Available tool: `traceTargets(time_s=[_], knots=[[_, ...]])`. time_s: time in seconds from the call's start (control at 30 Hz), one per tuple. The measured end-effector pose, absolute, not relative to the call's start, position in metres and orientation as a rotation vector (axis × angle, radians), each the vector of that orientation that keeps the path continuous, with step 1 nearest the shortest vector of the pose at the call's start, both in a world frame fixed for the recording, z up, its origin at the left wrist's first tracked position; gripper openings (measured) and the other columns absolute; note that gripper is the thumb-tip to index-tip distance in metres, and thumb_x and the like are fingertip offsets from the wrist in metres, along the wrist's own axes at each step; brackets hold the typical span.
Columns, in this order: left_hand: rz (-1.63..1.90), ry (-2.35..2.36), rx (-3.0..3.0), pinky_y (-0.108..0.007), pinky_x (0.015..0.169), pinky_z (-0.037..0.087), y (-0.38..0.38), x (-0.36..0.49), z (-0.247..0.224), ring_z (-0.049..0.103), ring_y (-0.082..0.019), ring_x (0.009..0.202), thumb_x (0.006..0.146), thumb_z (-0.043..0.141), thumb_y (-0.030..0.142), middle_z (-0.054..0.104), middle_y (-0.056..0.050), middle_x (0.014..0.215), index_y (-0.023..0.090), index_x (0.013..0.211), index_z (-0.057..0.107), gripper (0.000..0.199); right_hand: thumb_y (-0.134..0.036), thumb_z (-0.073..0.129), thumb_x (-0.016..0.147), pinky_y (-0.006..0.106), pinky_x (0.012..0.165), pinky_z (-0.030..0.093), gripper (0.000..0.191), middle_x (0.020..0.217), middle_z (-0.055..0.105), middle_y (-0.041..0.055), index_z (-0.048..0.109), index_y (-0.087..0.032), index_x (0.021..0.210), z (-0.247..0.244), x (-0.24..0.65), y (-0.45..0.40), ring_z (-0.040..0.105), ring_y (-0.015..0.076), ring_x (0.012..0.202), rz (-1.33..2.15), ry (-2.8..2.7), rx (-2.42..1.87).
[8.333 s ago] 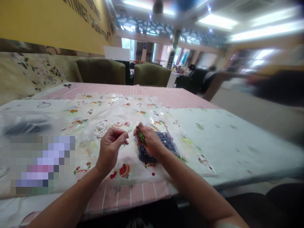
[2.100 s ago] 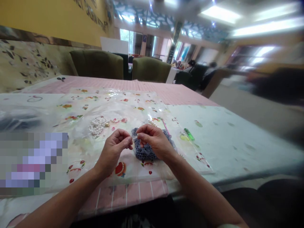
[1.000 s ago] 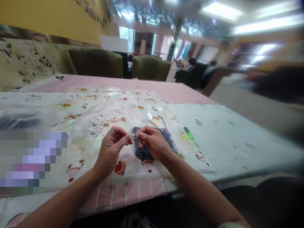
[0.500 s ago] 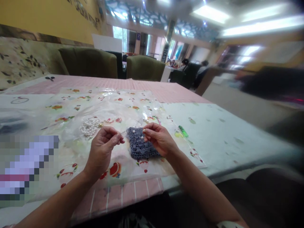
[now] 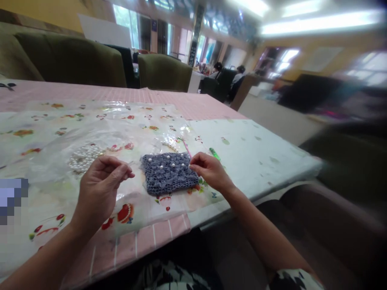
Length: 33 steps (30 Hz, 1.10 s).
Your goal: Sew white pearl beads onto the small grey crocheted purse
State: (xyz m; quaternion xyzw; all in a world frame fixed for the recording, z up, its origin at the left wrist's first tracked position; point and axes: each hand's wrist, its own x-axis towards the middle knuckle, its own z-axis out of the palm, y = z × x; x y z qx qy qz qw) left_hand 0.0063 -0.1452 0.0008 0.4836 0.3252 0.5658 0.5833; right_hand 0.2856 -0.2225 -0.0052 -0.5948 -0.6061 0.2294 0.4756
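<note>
A grey-blue crocheted piece (image 5: 169, 183) lies flat on the clear plastic sheet, with several white pearl beads along its upper part. At its right edge, my right hand (image 5: 211, 169) is closed in a pinch; a tiny pale thing, perhaps a bead, shows at the fingertips. My left hand (image 5: 102, 183) is apart from the piece, on its left, thumb and fingers pinched together. Whatever the left fingers hold, if anything, is too small to make out. Behind the left hand is a heap of white pearl beads (image 5: 84, 156).
A thin pink stick (image 5: 187, 147) and a small green object (image 5: 214, 153) lie beyond my right hand. Black-handled scissors (image 5: 9, 85) rest at the far left. Green chairs (image 5: 165, 72) stand behind the table, and people (image 5: 217, 69) sit farther back.
My hands have moved apart, uncovering more of the crocheted piece; my right hand has gone from over it to its right edge. The view has swung right.
</note>
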Motion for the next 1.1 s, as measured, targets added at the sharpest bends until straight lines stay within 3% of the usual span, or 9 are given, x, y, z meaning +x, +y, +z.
traceTargets(time_s=[0.2, 0.53, 0.77, 1.1], knots=[[1.339, 0.740, 1.122, -0.020, 0.066, 0.054, -0.144, 0.007, 0.003, 0.064, -0.010, 0.063, 0.070, 0.077, 0.014, 0.068, 0.002, 0.070, 0.018, 0.080, 0.061, 0.019, -0.014, 0.058, 0.086, 0.032, 0.075, 0.043, 0.009, 0.081, 0.060, 0.0014, 0.059, -0.021, 0.079, -0.015, 0.281, -0.217, 0.055, 0.0156, 0.077, 0.349, -1.815, -1.455], [1.369, 0.735, 1.118, -0.021, 0.068, 0.055, -0.144, 0.005, 0.007, 0.064, -0.010, 0.063, 0.073, 0.073, 0.012, 0.067, 0.001, 0.070, 0.018, 0.078, 0.061, 0.014, -0.020, 0.044, 0.097, 0.036, 0.078, 0.046, 0.020, 0.091, 0.057, 0.0070, 0.059, -0.020, 0.084, -0.024, 0.280, -0.215, 0.055, 0.0193, 0.083, 0.300, -2.036, -1.439], [1.374, 0.728, 1.103, -0.022, 0.068, 0.055, -0.144, 0.006, 0.008, 0.063, -0.010, 0.063, 0.073, 0.073, 0.011, 0.066, 0.000, 0.070, 0.017, 0.077, 0.061, 0.014, -0.015, 0.053, 0.093, 0.033, 0.080, 0.046, 0.011, 0.090, 0.062, 0.0051, 0.061, -0.020, 0.088, -0.025, 0.283, -0.219, 0.059, 0.0178, 0.086, 0.278, -1.919, -1.399], [1.379, 0.722, 1.118, -0.022, 0.069, 0.054, -0.143, 0.006, 0.010, 0.062, -0.010, 0.063, 0.075, 0.070, 0.009, 0.065, 0.000, 0.068, 0.017, 0.078, 0.061, 0.013, -0.016, 0.052, 0.093, 0.036, 0.081, 0.047, 0.014, 0.091, 0.061, 0.0059, 0.062, -0.021, 0.087, -0.026, 0.277, -0.221, 0.059, 0.0190, 0.086, 0.321, -1.912, -1.399]])
